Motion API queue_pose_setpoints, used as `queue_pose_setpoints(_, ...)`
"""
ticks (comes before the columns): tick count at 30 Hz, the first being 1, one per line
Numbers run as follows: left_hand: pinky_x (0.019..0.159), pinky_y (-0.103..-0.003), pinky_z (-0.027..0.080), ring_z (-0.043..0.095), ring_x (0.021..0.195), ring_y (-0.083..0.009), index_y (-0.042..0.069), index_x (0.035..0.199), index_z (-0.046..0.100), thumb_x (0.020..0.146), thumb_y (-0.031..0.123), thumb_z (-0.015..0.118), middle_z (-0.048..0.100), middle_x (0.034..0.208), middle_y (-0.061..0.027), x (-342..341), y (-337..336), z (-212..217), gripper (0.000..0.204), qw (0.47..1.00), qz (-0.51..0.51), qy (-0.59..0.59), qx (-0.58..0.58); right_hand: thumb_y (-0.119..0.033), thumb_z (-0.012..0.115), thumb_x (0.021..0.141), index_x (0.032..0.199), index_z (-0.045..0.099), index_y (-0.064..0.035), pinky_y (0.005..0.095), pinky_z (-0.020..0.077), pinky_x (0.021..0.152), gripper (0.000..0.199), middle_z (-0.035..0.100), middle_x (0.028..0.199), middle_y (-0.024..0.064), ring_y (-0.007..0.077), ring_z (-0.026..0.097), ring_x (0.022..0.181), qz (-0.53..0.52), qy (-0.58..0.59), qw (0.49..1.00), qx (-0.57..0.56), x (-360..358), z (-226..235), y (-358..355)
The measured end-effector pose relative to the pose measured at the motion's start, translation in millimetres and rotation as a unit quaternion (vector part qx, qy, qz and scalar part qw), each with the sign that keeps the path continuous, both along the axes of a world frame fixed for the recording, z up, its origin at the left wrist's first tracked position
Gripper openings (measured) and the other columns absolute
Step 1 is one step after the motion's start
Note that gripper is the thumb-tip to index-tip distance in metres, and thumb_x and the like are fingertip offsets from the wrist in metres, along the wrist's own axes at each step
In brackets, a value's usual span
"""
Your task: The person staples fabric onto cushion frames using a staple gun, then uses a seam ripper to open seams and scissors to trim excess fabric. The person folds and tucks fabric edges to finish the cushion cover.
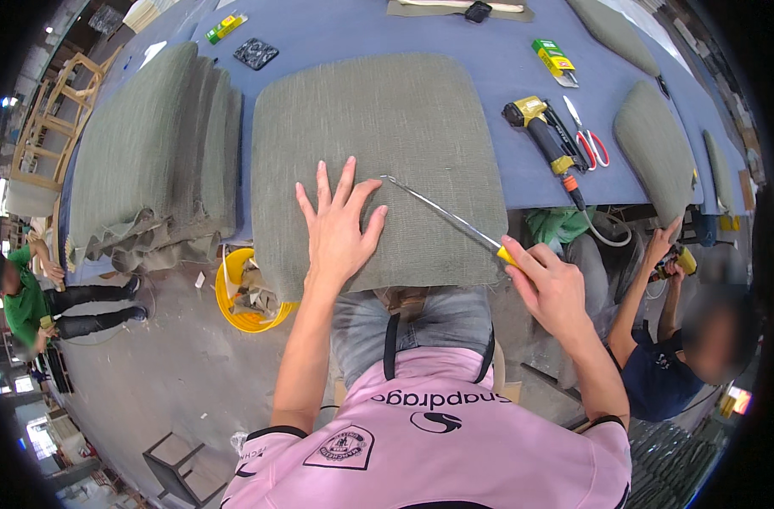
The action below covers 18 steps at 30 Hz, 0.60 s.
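A padded seat cushion [387,110] in grey-green woven fabric lies in front of me, its near edge over my lap. Spread flat on its fabric is my left hand [340,229], fingers apart. My right hand [546,287] is wrapped round the yellow handle of a long-shafted screwdriver [446,214]. The shaft slants up and left across the cushion, and its tip is close to my left index finger. Whether the tip presses into the fabric, and its exact shape, I cannot tell.
Stacked covered pieces [149,153] stand left on the blue table [374,38]. On the right lie a nail gun [544,136] with a hose, red-handled scissors [589,140] and a small box [555,61]. A yellow bucket [234,310] holds scraps below. A co-worker [663,373] handles another cushion [654,144].
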State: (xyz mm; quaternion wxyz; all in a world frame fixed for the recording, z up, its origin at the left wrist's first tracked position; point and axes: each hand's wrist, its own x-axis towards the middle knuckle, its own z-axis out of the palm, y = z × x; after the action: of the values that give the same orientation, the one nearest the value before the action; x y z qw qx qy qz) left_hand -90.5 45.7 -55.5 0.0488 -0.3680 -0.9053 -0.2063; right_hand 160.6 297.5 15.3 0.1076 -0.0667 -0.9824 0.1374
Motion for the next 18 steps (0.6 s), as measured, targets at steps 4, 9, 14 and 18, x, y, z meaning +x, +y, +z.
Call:
queue_pose_setpoints(4,0.131,-0.072,0.007,0.022,0.167,-0.0471,0.023,0.149,0.066,0.102,0.036,0.070,0.039,0.178,-0.0114,-2.6,-4.2,-2.0,0.049,1.000,-0.020,-0.007,0.020,-0.021,0.078,0.099,0.149,0.069,-0.0216,0.0415,0.0554,0.053,0.051,0.062,0.088,0.0044,0.0274,0.066,0.060,0.020,-0.024,0.999,0.029,-9.1,17.1,5.7)
queue_pose_setpoints(9,0.131,-0.072,0.008,0.022,0.166,-0.0473,0.023,0.149,0.066,0.101,0.032,0.068,0.040,0.177,-0.0117,-0.2,0.4,0.2,0.049,1.000,-0.004,-0.004,0.005,-0.020,0.079,0.099,0.150,0.069,-0.0212,0.0426,0.0542,0.053,0.052,0.060,0.087,0.0051,0.0283,0.064,0.058,0.046,-0.042,0.997,0.050,-21.9,30.3,8.8)
queue_pose_setpoints(14,0.130,-0.074,0.008,0.023,0.166,-0.0481,0.023,0.148,0.067,0.098,0.031,0.068,0.041,0.177,-0.0122,-0.5,1.5,-1.9,0.051,1.000,-0.002,0.003,0.007,-0.021,0.080,0.098,0.152,0.066,-0.0219,0.0422,0.0537,0.051,0.056,0.059,0.088,0.0053,0.0276,0.064,0.056,0.075,-0.052,0.992,0.089,-32.1,42.7,17.2)
queue_pose_setpoints(18,0.130,-0.075,0.008,0.023,0.166,-0.0479,0.022,0.148,0.066,0.096,0.030,0.069,0.039,0.177,-0.0127,1.9,5.8,-2.3,0.052,1.000,0.004,0.012,0.001,-0.023,0.081,0.097,0.153,0.065,-0.0237,0.0404,0.0523,0.048,0.058,0.058,0.089,0.0046,0.0246,0.064,0.055,0.050,-0.034,0.989,0.132,-23.5,22.1,7.4)
